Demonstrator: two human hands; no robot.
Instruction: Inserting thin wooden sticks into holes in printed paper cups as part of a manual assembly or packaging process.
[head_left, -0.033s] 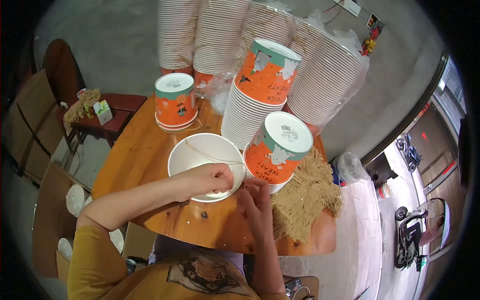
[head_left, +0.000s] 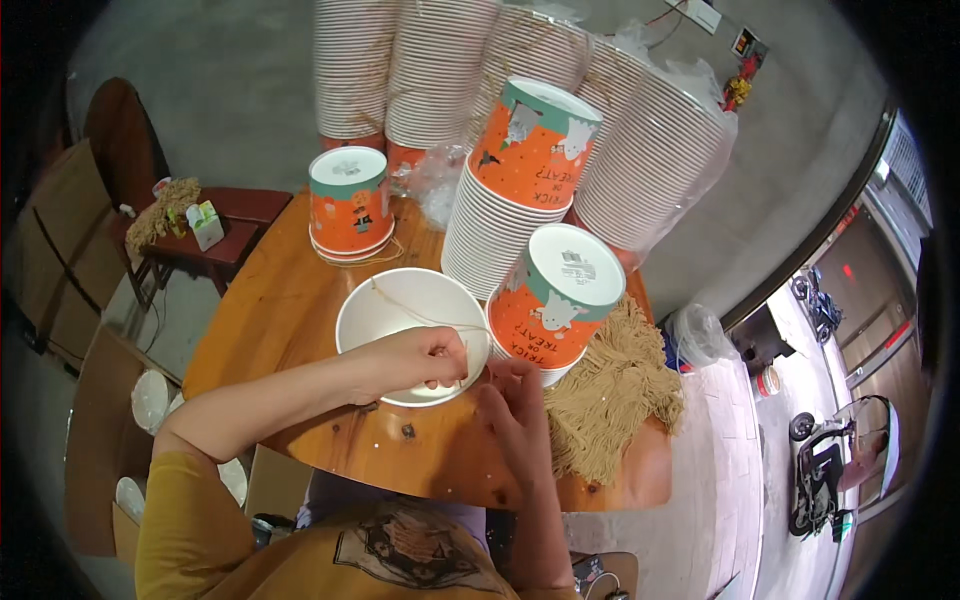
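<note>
A white-lined paper bucket (head_left: 372,325) sits on the wooden table before me, its open mouth facing up. Inside it hangs a thin beige cord (head_left: 410,313), which runs across to the right rim. My left hand (head_left: 418,362) reaches into the bucket, fingers closed, with a short strand of cord showing at the fingertips. Just outside the right rim is my right hand (head_left: 515,405), its fingers bent together at the bucket wall. What they grip there is too small to make out. Beside it stands an upside-down orange bucket (head_left: 545,305) with a green band.
A heap of beige cords (head_left: 615,400) lies at the table's right. Behind, nested buckets (head_left: 500,225) rise in a tall stack, with more wrapped stacks (head_left: 650,150) by the wall. Another orange bucket (head_left: 350,205) stands at the back left. Cardboard boxes (head_left: 110,440) are on the floor left.
My right hand has shifted very slightly right and down. My left hand and the cord stay almost in place.
</note>
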